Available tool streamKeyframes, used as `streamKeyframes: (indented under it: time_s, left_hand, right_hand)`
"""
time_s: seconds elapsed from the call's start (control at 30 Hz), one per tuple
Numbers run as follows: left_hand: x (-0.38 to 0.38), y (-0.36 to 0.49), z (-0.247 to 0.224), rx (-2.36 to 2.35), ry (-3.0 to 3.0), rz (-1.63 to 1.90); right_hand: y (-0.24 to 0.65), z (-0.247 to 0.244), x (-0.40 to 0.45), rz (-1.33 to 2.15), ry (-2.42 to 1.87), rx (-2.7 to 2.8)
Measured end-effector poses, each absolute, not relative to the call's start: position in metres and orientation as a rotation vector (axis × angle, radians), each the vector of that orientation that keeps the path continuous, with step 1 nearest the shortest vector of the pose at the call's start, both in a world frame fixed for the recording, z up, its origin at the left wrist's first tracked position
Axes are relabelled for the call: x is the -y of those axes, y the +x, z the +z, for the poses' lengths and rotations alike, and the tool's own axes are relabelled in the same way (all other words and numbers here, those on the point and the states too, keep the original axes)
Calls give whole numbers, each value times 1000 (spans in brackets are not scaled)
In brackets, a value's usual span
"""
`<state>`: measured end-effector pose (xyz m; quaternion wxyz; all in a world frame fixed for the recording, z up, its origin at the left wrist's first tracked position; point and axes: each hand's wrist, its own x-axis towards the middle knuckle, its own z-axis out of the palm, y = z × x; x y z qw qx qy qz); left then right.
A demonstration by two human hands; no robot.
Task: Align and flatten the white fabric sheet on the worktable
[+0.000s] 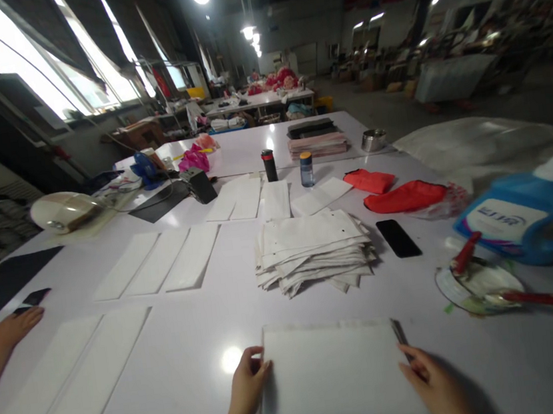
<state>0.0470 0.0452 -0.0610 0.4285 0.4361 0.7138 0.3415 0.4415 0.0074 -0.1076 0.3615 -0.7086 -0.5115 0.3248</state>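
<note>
A white sheet (335, 374) lies flat on the table in front of me, with a thin see-through layer along its near edge. My left hand (250, 381) pinches its left edge between thumb and fingers. At the right edge, my right hand (431, 379) is closed round a slim dark pen-like tool (399, 331), whose tip points away from me. Whether those fingers also grip the sheet cannot be made out. Just beyond lies an uneven stack of off-white fabric pieces (312, 249).
Another person's hand (23, 322) rests by a phone at left. White strips (143, 267) lie nearby. To the right are a black phone (398, 237), a dish (482, 282) with red-handled tools, a blue jug (529, 209) and red cloth pouches (403, 197). Bottles (307, 171) stand farther back.
</note>
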Motion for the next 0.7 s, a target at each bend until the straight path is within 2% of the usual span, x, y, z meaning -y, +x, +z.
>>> streamKeyframes:
  time_s: [0.7]
  left_hand:
    - [-42, 46, -68, -1793, 1206, 822]
  right_hand:
    - [442, -109, -5, 831, -1837, 1376]
